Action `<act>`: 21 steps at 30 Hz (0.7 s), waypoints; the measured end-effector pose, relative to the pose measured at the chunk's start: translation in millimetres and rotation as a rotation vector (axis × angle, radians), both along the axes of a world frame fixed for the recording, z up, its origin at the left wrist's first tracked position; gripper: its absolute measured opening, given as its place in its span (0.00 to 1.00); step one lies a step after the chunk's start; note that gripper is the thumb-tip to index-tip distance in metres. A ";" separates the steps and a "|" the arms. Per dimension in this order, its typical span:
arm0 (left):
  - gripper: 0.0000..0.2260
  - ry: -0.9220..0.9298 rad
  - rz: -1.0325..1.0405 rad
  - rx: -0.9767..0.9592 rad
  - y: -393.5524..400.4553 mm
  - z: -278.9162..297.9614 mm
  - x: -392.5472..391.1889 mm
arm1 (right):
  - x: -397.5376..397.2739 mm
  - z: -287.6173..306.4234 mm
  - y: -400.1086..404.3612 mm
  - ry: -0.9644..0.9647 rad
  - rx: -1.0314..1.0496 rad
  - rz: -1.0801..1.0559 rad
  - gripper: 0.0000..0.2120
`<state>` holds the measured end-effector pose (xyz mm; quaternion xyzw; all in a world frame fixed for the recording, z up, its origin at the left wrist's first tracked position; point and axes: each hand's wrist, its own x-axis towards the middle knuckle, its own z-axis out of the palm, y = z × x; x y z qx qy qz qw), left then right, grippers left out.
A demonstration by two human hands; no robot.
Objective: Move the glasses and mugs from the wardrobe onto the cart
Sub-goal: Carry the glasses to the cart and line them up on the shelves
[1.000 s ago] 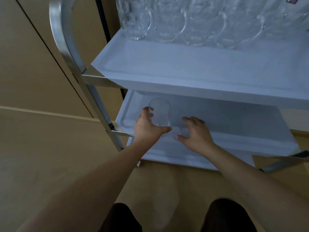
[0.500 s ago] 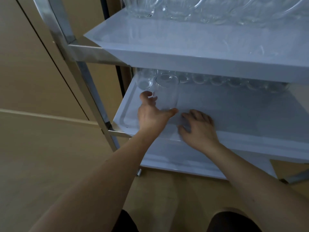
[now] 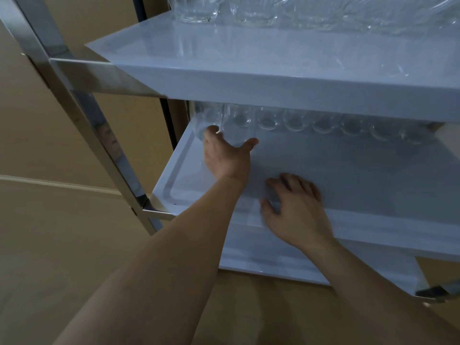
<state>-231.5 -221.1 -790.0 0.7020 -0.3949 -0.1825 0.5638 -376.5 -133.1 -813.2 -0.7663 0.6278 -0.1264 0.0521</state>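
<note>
head | left hand [image 3: 225,155] grasping glass [image 3: 238,125], pushed deeper since | right hand [image 3: 293,202] released, flat on shelf [image 3: 373,170]

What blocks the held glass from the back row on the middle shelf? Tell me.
Nothing visible does. The left hand holds the glass at the left end of the middle shelf, already beside the row of glasses at the back. The right hand rests on the shelf's front edge, clear of that path.
</note>
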 end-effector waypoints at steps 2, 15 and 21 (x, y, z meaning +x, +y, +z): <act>0.34 0.018 0.018 0.003 -7.7 1.3 -3.3 | -0.4 -1.3 -0.6 0.001 -0.003 -0.001 0.25; 0.31 0.131 0.094 0.029 -42.2 4.8 -16.2 | -1.0 -5.2 -0.9 0.015 -0.014 -0.007 0.29; 0.33 0.050 0.096 0.073 -47.4 7.7 -15.6 | -0.6 -3.8 -1.3 0.007 -0.012 0.002 0.30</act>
